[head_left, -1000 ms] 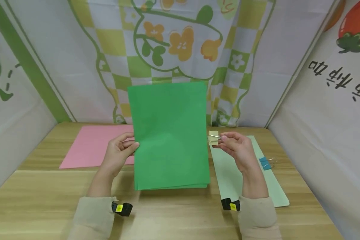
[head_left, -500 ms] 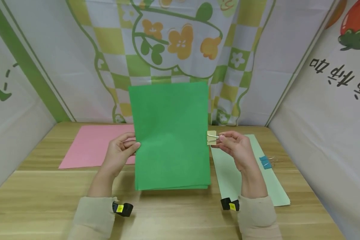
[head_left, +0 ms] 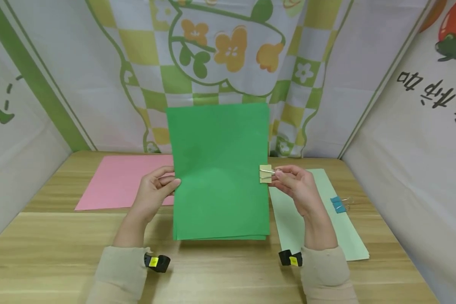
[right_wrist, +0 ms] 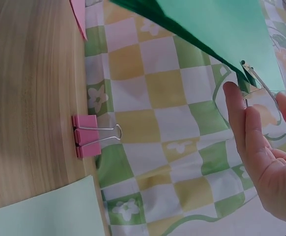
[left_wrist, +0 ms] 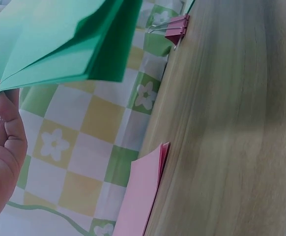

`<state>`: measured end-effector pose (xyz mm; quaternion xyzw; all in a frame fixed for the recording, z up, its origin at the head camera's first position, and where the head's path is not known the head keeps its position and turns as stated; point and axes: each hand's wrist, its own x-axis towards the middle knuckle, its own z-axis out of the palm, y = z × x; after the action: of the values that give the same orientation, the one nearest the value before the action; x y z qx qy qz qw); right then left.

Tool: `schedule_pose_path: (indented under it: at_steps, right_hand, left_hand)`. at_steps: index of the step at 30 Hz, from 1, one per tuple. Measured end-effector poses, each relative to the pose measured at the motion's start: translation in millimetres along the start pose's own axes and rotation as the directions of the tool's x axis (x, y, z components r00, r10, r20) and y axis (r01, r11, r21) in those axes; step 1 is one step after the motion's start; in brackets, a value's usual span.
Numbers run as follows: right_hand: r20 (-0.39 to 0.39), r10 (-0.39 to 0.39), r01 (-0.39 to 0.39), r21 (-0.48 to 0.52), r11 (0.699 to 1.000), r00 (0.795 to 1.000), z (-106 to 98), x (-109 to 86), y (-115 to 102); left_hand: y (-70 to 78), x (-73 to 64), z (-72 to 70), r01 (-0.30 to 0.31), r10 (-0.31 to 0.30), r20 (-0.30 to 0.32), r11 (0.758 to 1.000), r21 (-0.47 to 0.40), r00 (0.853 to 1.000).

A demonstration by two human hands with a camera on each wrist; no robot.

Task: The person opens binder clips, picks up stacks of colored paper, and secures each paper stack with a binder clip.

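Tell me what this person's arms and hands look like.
The left hand and right hand are bare, with no gloves. The sleeves are loose and plain beige. Beside each cuff sits a small, blocky black device marked with a yellow label; no cables show.

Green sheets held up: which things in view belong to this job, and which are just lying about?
Seemingly in the job:
green sheets, held by the left hand
yellow binder clip on their right edge, pinched by the right hand

Apparently just lying about:
pink sheets
pale green sheets, blue clip on their edge
pink binder clip
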<state>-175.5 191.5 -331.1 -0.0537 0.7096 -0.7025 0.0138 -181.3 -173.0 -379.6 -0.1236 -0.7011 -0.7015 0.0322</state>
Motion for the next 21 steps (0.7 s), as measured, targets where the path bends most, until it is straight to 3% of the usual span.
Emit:
schedule_pose_path:
  at_steps: [5,14,21]
  right_hand:
    - [0.018,-0.003,0.003,-0.006,1.0,1.0,1.8,-0.4,0.3]
    - [0.063,0.001,-0.001,0.005,1.0,0.998,0.3,-1.0,1.1]
    - [0.09,0.025,-0.028,0.029,0.999,0.996,-1.9,0.8,1.2]
  left_hand:
    - [-0.7,0.7,1.5,-0.01,0.01,0.013,1.0,-0.013,1.0]
    - [2.0,-1.2,4.5,0.034,-0.034,0.012,0.999,0.0,0.999]
    - [1.7,-1.3,3.4,0.013,-0.013,0.024,1.0,-0.01,1.0]
